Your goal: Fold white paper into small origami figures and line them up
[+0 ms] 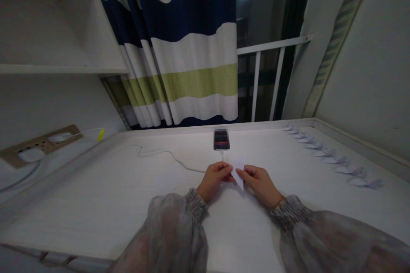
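Note:
A small folded piece of white paper (238, 180) is held up between my two hands, just above the white tabletop (121, 204). My left hand (215, 178), with a ring on one finger, pinches its left edge. On the other side my right hand (259, 182) grips the paper between thumb and fingers. The paper comes to a point at its lower end; its upper part is partly hidden by the fingers. Just beyond my hands lies a phone (221, 139) with a cable plugged in, its screen blurred out.
Several folded paper figures (325, 153) stand in a row along the right side. A white cable (179, 160) runs leftward across the table. At the left wall sits a socket panel (45, 145) with plugs. A striped curtain (192, 55) and a white railing (272, 46) are behind.

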`<state>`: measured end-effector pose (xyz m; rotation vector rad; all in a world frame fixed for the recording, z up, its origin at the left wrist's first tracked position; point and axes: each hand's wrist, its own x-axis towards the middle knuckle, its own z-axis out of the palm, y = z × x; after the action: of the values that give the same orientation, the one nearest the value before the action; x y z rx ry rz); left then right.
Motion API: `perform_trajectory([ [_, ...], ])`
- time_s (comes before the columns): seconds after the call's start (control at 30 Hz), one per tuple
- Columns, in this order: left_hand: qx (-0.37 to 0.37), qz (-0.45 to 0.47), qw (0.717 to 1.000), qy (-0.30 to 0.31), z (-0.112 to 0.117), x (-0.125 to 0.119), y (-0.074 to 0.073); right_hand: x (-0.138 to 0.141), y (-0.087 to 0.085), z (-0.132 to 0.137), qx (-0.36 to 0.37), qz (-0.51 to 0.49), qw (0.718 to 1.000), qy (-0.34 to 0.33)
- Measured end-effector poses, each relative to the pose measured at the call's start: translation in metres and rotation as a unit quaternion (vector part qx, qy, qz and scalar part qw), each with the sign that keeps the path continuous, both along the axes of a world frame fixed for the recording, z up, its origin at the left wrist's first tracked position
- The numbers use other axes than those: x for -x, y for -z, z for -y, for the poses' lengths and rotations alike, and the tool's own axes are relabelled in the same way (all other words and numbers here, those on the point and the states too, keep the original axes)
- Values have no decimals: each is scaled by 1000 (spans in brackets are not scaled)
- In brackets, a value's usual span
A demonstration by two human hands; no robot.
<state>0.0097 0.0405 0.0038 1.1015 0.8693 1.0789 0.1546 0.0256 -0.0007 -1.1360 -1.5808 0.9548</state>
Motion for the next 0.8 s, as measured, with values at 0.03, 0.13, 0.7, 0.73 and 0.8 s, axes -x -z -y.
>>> perform_trajectory([
  [0.03,1,4,1000,-6,-1,-2,1,0,0,1,-22,15,1000,2],
  [0.13,-10,8,999,-31,-4,-10,5,0,-2,2,-89,68,993,25],
  [0.7,-173,-28,981,-83,-8,-29,17,-5,-4,-7,-213,274,933,94],
  [0.73,-169,-10,982,-80,-7,-29,17,-6,-4,-7,-217,264,936,84],
  [0.8,-156,26,984,-77,-6,-30,15,-8,-4,-8,-226,232,944,58],
])
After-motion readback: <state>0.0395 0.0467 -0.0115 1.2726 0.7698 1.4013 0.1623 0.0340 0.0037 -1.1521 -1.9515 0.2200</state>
